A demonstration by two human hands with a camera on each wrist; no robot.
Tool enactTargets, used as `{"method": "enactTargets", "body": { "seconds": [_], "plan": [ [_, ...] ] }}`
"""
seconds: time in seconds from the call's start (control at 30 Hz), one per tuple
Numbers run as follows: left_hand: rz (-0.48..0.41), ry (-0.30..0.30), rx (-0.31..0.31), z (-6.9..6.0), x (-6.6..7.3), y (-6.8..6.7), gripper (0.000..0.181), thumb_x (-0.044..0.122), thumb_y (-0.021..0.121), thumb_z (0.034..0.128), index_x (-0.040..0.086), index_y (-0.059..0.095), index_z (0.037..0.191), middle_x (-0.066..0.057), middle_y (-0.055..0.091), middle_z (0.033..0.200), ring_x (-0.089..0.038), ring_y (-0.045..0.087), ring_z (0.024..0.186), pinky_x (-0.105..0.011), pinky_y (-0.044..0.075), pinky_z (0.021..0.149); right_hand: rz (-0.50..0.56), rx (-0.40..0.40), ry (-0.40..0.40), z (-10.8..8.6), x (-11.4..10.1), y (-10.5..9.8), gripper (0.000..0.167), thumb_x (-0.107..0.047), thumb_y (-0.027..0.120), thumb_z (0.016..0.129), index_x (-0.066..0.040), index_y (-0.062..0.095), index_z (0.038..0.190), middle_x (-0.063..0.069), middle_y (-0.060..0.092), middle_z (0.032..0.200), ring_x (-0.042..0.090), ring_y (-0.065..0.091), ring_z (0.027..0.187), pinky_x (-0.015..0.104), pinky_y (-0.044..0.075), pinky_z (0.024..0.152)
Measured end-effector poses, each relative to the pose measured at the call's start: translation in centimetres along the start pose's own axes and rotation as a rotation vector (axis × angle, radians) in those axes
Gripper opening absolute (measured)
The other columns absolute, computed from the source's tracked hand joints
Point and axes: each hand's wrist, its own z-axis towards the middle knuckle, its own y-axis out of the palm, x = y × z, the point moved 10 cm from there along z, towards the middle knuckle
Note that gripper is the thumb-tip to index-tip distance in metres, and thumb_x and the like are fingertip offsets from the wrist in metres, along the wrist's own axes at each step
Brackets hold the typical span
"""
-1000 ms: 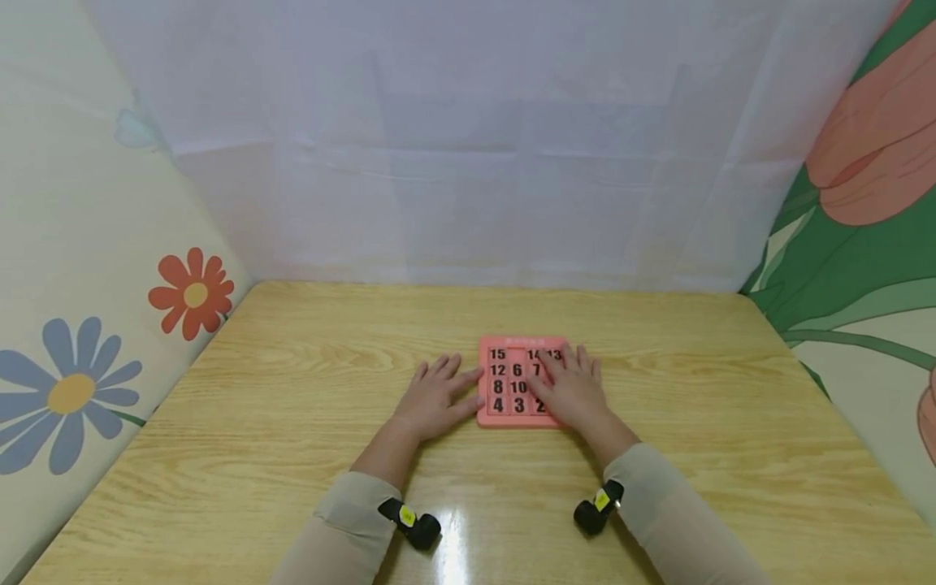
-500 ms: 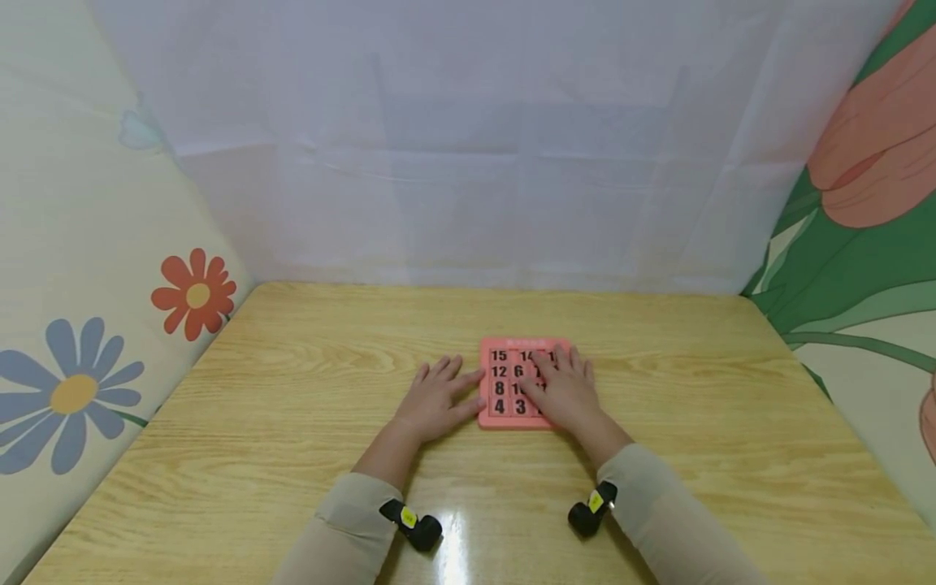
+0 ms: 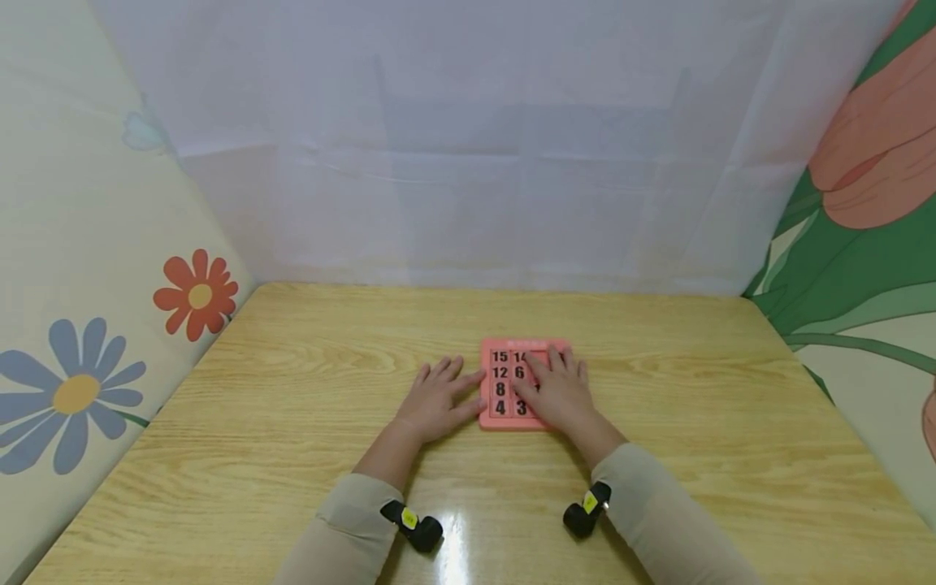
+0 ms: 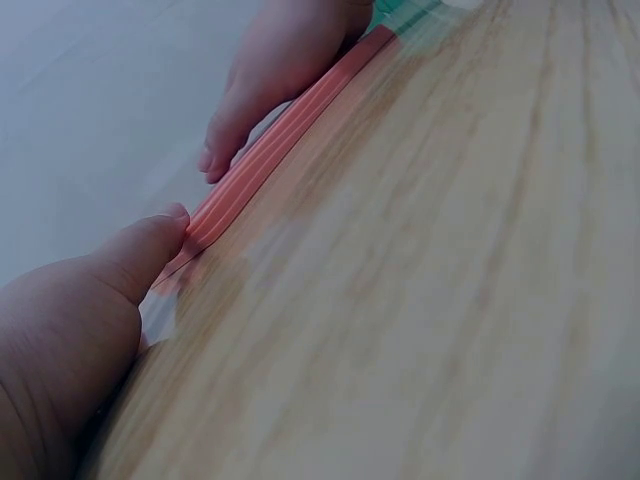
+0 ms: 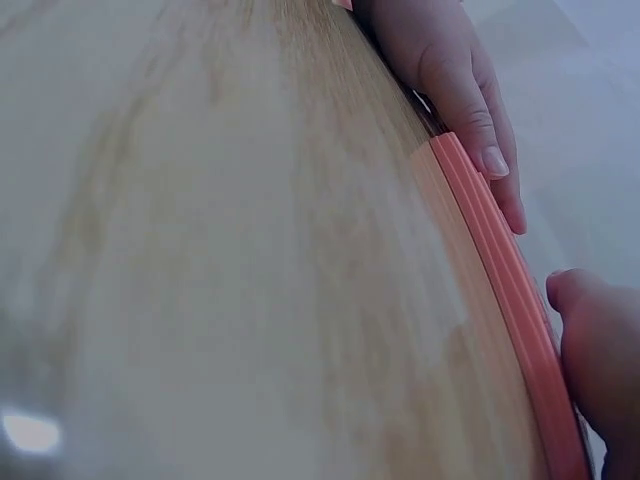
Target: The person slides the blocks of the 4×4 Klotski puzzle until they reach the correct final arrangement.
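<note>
A pink number slide puzzle [image 3: 504, 424] lies flat on the wooden table, with black numbers on its tiles. My left hand [image 3: 435, 400] rests at its left side, fingers spread, index finger and thumb touching the frame. In the left wrist view the left thumb [image 4: 150, 250] meets the puzzle's corner. Over the right part of the puzzle lies my right hand [image 3: 566, 396], fingers extended, a fingertip on the 14 tile [image 3: 519, 357]. It covers most of the right columns. A gap shows in the top row, right of 14. In the right wrist view, the right thumb [image 5: 568, 290] is above the puzzle's edge.
The wooden table [image 3: 329, 341] extends around the puzzle on all sides. Behind it hangs a white sheet [image 3: 468, 195]. Floral panels [image 3: 73, 244] flank the left and right. Black wrist cameras [image 3: 420, 532] sit on both sleeves.
My right hand has slid left across the puzzle. The 14 tile has moved left into the gap beside 15, so the gap now shows farther right. The left hand has stayed in place.
</note>
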Motion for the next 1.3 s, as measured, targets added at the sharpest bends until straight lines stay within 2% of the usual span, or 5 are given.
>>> {"method": "enactTargets", "body": {
  "seconds": [0.6, 0.97, 1.3],
  "plan": [
    [0.01, 0.005, -0.004, 0.2, -0.3, 0.4, 0.06, 0.058, 0.047, 0.097, 0.029, 0.041, 0.15, -0.014, 0.022, 0.163, -0.035, 0.014, 0.152, -0.056, 0.005, 0.124, 0.022, 0.018, -0.01, -0.4, -0.1, -0.4, 0.067, -0.06, 0.041, 0.098, -0.021, 0.035, 0.153, 0.015, 0.011, 0.165, 0.039, -0.002, 0.153, 0.059, -0.002, 0.123],
    [0.01, 0.005, -0.009, 0.2, -0.4, 0.2, 0.061, 0.057, 0.048, 0.0964, 0.028, 0.041, 0.15, -0.014, 0.021, 0.163, -0.036, 0.014, 0.152, -0.057, 0.004, 0.124, 0.036, 0.065, 0.029, -0.7, 3.0, -1.7, 0.068, -0.056, 0.039, 0.1, -0.016, 0.033, 0.154, 0.021, 0.011, 0.164, 0.043, 0.0, 0.151, 0.061, 0.0, 0.122],
    [0.003, -0.005, -0.015, 0.1, -0.4, 0.1, 0.061, 0.057, 0.048, 0.0966, 0.029, 0.041, 0.15, -0.013, 0.02, 0.163, -0.035, 0.013, 0.152, -0.056, 0.003, 0.124, 0.046, 0.049, 0.073, -1.1, 4.8, -1.9, 0.071, -0.058, 0.038, 0.1, -0.015, 0.029, 0.155, 0.022, 0.008, 0.164, 0.044, -0.002, 0.151, 0.061, -0.002, 0.122]
  ]
}}
